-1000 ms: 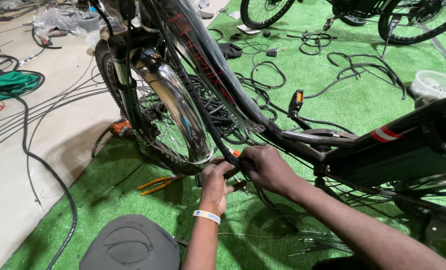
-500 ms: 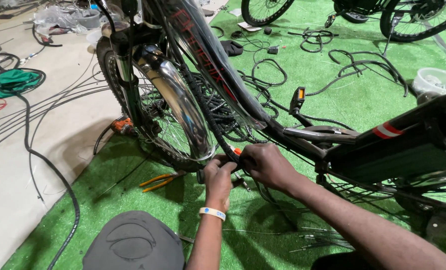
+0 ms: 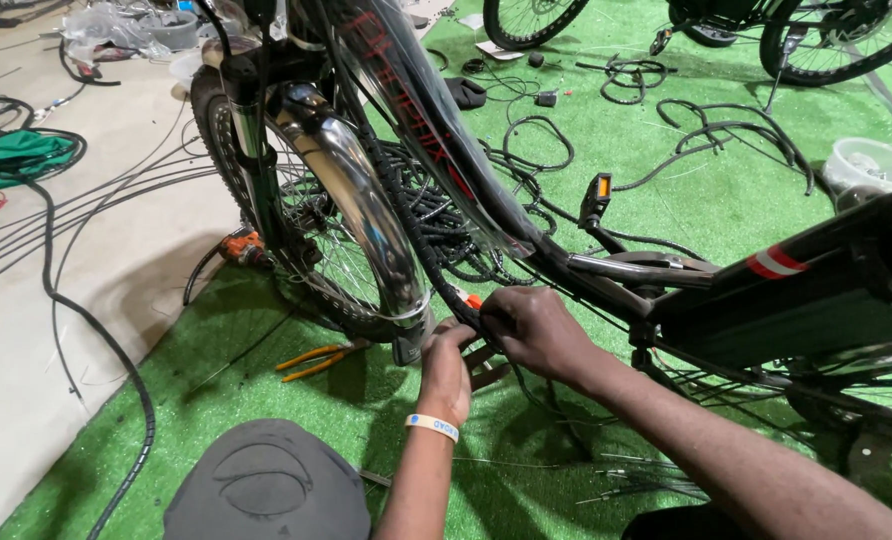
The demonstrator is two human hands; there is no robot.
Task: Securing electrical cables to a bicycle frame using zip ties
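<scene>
A black bicycle frame (image 3: 606,268) stands over green artificial turf, its front wheel (image 3: 266,210) and shiny chrome mudguard (image 3: 366,210) to the left. A black wrapped cable bundle (image 3: 416,240) runs down along the frame. My left hand (image 3: 446,370), with a white wristband, pinches this bundle near the bottom of the mudguard. My right hand (image 3: 536,330) grips the same bundle just to the right, next to a small orange part (image 3: 474,300). Fingers of both hands hide the exact spot they hold.
Orange-handled pliers (image 3: 316,360) lie on the turf left of my hands. A grey cap (image 3: 266,485) sits at the bottom. Loose black cables (image 3: 706,130) cover the turf, a pedal (image 3: 596,190) sticks up, a white tub (image 3: 871,165) stands right. Bare concrete floor (image 3: 26,330) lies left.
Both hands stayed on the cable bundle, shifting only slightly along it. The view moved a little closer.
</scene>
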